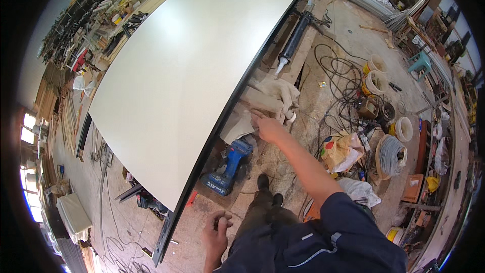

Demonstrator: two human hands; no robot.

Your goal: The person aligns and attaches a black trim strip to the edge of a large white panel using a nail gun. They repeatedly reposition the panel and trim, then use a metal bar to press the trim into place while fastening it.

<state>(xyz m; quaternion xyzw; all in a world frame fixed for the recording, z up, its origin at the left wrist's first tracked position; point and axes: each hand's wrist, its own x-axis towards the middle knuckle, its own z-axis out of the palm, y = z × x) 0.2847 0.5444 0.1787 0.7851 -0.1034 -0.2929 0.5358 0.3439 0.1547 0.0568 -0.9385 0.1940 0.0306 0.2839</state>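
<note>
My right hand point(267, 127) reaches over the bench beside a large white panel point(166, 65). Its fingertips are drawn in against a crumpled grey-beige cloth point(240, 126); whatever they may pinch is hidden. Just below the hand, a blue cordless power tool point(230, 167) lies with its battery toward me. Farther up the bench, a black caulking gun point(297, 35) rests with its pale nozzle pointing toward me. My left hand point(216, 233) hangs low near the panel's close corner, loosely curled with its fingers apart and nothing visible in it. A dark edge strip point(230, 106) borders the panel's right side.
Black cables point(343, 86) coil over the floor at right. Buckets point(374, 82), a wire coil point(390, 156), a paper sack point(342, 151) and a teal stool point(420, 63) stand beyond my right arm. Another cordless tool point(149, 203) shows under the panel. Scraps crowd the far left.
</note>
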